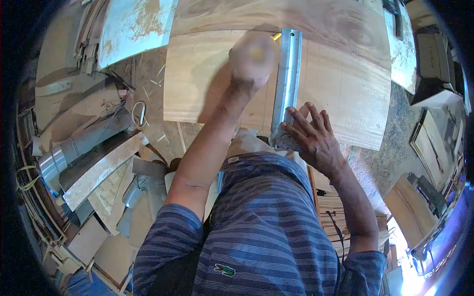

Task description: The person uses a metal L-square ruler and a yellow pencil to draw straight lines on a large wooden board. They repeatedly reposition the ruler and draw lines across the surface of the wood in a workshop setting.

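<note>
A pale wooden board (197,74) lies across the work surface in front of me, with faint lines on it. Across it runs a silver metal straightedge (288,74), holed at its far end, with a wider dotted part at its near end. My right hand (316,135) rests on that near end, fingers spread, thumb on the metal and the other fingers reaching over the board. My left hand (253,56), blurred over its fingers, is at the straightedge's far left side. A thin yellow pencil (277,36) sticks out from it and meets the metal edge.
A darker wood sheet (340,22) lies along the board's far edge. White-smeared panels (138,24) stand beyond at both sides. Offcuts and a grey pipe (89,140) crowd the left floor. Stacked wood pieces (332,217) lie close by my right side; more boards (412,209) stand farther right.
</note>
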Tool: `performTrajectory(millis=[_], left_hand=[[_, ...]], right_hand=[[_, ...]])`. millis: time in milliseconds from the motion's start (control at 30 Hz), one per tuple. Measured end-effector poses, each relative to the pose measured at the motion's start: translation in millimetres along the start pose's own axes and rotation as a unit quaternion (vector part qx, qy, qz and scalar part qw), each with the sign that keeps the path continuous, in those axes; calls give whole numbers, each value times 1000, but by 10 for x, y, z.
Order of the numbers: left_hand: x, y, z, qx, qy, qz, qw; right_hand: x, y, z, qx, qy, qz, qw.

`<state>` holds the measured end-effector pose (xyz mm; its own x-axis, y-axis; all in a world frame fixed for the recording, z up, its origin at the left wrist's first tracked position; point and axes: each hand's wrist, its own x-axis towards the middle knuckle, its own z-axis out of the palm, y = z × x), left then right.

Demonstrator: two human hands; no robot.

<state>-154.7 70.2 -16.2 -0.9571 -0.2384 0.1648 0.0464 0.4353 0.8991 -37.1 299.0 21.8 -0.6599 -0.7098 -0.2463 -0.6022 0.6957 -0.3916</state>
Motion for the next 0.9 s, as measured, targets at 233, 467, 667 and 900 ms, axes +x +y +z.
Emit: performTrajectory(millis=[233, 467, 667, 900], left_hand=[[-175, 65, -143, 2, -31, 38, 999], [30, -83, 23, 31, 15, 111, 993], [-281, 161, -253, 6, -68, 27, 997], [-920, 462, -689, 32, -161, 16, 986]], right_hand=[[0, 29, 57, -16, -3, -9, 1000], [12, 11, 19, -11, -15, -13, 1000], [1, 15, 40, -11, -12, -8, 1000], [-10, 53, 124, -32, 13, -15, 999]])
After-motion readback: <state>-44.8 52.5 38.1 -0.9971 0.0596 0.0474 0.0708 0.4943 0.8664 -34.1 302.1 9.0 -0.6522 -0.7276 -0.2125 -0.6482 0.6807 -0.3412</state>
